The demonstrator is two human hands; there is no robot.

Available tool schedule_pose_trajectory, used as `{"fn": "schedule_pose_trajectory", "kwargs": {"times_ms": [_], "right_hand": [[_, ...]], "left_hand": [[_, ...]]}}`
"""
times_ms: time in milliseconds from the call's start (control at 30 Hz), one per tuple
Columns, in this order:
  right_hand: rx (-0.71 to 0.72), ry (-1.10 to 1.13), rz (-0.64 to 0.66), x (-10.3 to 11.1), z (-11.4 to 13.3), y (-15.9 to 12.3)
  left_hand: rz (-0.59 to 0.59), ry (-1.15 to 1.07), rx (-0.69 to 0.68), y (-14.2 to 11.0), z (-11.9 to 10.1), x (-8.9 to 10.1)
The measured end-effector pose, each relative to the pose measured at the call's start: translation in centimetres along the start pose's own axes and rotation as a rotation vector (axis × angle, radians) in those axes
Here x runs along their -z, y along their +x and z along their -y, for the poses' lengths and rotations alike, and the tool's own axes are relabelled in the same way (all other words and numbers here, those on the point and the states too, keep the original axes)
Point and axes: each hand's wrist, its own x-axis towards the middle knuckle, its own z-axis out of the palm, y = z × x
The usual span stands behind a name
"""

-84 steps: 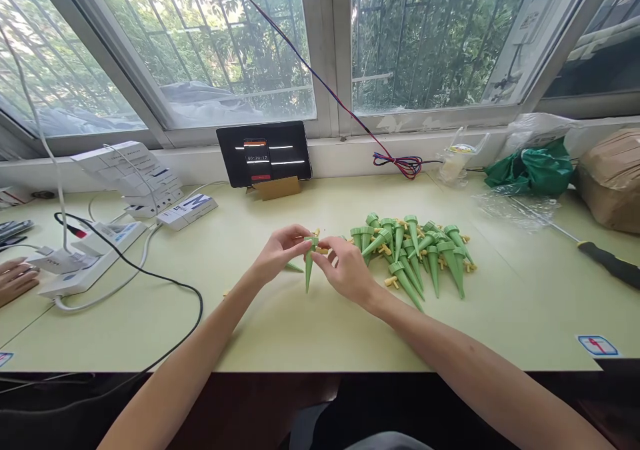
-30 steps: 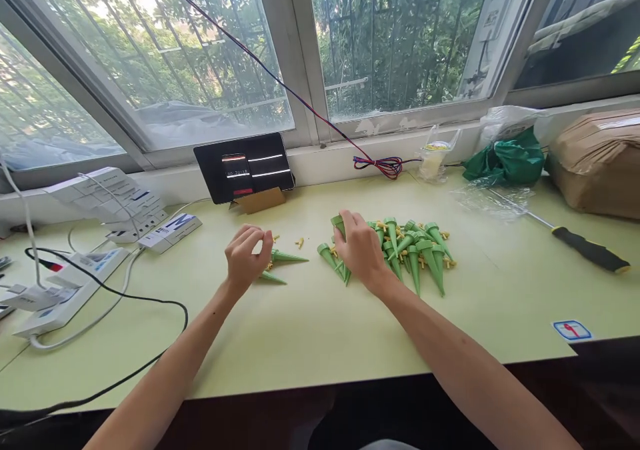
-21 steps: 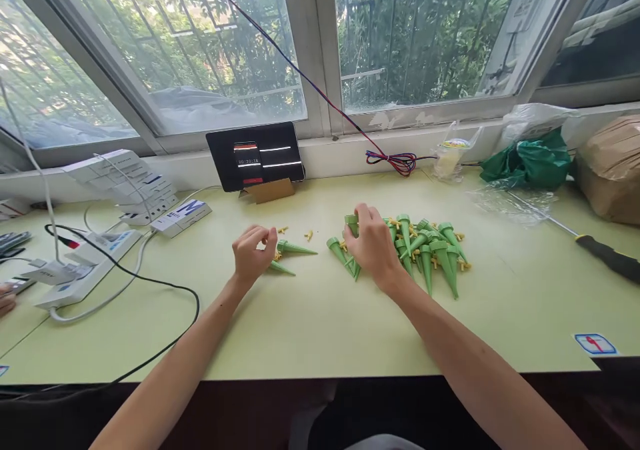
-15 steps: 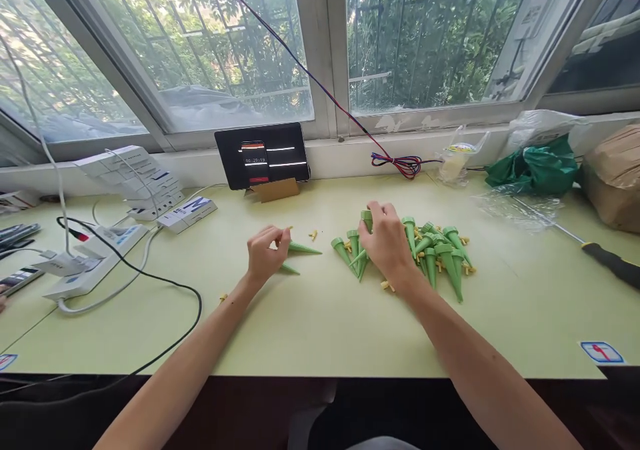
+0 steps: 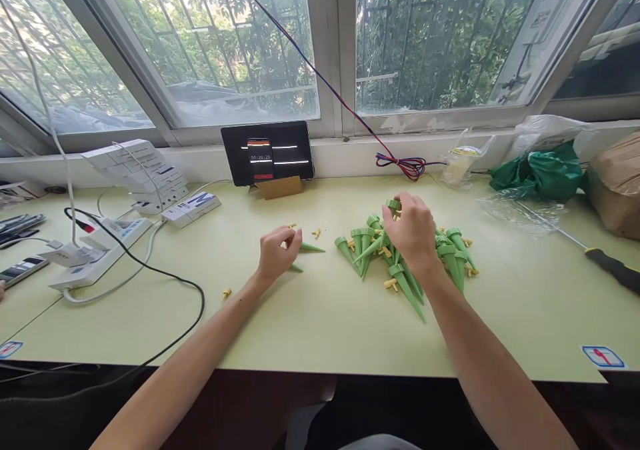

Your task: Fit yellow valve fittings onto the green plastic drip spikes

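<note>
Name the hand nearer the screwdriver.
Right: the right hand is over the green spike pile, left of the screwdriver; the left hand is farther left, beyond the pile.

Head view looks down over hands [image 5: 279,253] toward the windows [image 5: 450,43].

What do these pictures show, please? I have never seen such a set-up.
There is no machine: these are a person's bare hands, and every picture comes from one camera worn on that person's head. On the pale table lie a pile of green spikes and small yellow pieces, with a power strip to the left. The right hand seems to pinch a green cap; any spike below it is hidden. The left hand curls near two other spikes; whether it grips anything is unclear.
</note>
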Motion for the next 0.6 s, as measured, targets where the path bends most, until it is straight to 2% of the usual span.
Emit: {"fn": "schedule_pose_trajectory", "kwargs": {"times_ms": [133,367,500,600], "right_hand": [[-0.009,-0.006,0.0,0.0,0.0,0.0],[-0.045,-0.077,0.086,0.7,0.5,-0.2],[-0.081,-0.113,0.104,1.1,0.1,0.1],[-0.104,-0.148,0.166,1.1,-0.4,0.4]], "left_hand": [[0.005,0.007,0.012,0.0,-0.1,0.0],[0.019,0.015,0.034,0.0,-0.3,0.1],[0.021,0.009,0.035,0.0,-0.4,0.1],[0.027,0.002,0.023,0.0,-0.4,0.1]]}}
